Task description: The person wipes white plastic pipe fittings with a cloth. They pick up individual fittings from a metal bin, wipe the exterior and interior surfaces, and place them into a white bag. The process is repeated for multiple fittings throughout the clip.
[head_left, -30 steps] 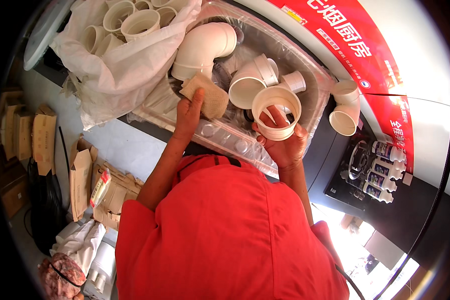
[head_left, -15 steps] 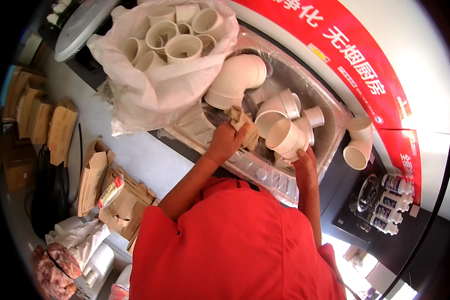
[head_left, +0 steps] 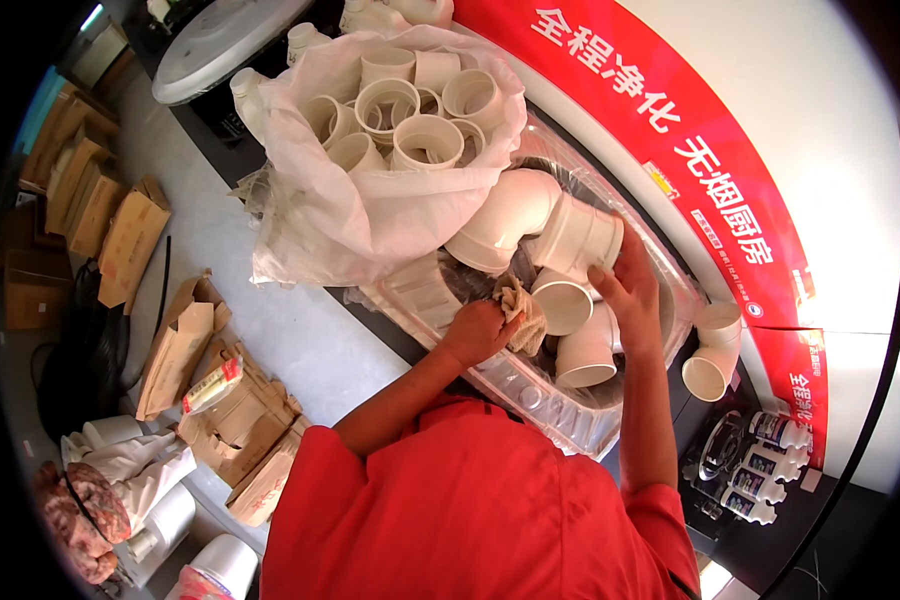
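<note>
The left hand [head_left: 477, 333] bunches one crumpled tan fabric cloth [head_left: 523, 318]; the right hand [head_left: 634, 288] clasps one white cylindrical plastic fitting [head_left: 576, 238] by its three o'clock end, presumably for steadiness, over one film-wrapped rectangular basin [head_left: 560, 412] (its walls likely prevent rolling). At ten o'clock of it, one white woven sack [head_left: 335, 215] bundles at least eight white plastic pipe pieces [head_left: 472, 93].

My left forearm [head_left: 398, 388] slants forward and rightward to my left hand [head_left: 476, 333], which is closed, fingers [head_left: 493, 318] curled. My right forearm [head_left: 647, 415] reaches nearly straight ahead; my right hand [head_left: 632, 292] is bent in a grip, thumb [head_left: 602, 282] pointing leftward.
</note>
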Tool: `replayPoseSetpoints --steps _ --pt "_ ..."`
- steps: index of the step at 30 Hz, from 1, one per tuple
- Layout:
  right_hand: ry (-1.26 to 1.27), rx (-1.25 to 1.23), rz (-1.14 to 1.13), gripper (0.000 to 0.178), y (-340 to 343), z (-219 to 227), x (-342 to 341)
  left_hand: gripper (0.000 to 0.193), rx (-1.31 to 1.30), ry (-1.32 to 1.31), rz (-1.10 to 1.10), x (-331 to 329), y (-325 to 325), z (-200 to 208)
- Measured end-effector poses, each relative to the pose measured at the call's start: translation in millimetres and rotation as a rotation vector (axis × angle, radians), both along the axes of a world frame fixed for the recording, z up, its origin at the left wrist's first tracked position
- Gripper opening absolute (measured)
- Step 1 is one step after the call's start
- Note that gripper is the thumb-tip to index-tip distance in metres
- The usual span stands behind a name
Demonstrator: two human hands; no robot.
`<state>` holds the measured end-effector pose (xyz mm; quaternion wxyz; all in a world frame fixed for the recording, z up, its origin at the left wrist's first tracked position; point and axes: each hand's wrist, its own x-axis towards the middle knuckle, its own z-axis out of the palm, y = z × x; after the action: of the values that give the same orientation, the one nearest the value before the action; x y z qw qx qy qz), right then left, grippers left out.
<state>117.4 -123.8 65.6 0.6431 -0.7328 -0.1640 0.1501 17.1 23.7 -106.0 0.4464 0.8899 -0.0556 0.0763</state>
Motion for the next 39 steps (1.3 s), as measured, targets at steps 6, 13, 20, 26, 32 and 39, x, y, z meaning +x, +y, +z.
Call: replayPoseSetpoints --steps 6,13,20,26,32,39 --pt "-0.216 -0.161 0.002 0.078 51.0 11.5 53.8 0.034 -0.011 0.015 -0.004 1.2 1.5 2.8" --pt "-0.561 -0.542 -0.014 0.08 126.5 27.1 90.1 0.033 -0.014 0.004 0.041 0.6 -0.5 4.0" --pt "-0.736 -0.539 0.012 0.076 191.6 2.6 121.2 0.032 0.005 0.051 0.026 -0.6 -1.5 5.8" --pt "-0.669 -0.291 0.035 0.056 161.6 -19.2 112.1 0.033 -0.001 0.026 0.057 1.8 0.0 0.6" --pt "-0.419 -0.307 -0.102 0.039 26.7 -67.3 54.8 0.043 0.058 0.075 0.094 4.0 -3.7 -1.7" --pt "-0.122 -0.447 -0.357 0.028 -99.3 -105.7 -95.3 0.036 -0.014 0.065 0.074 3.5 -1.9 9.4"
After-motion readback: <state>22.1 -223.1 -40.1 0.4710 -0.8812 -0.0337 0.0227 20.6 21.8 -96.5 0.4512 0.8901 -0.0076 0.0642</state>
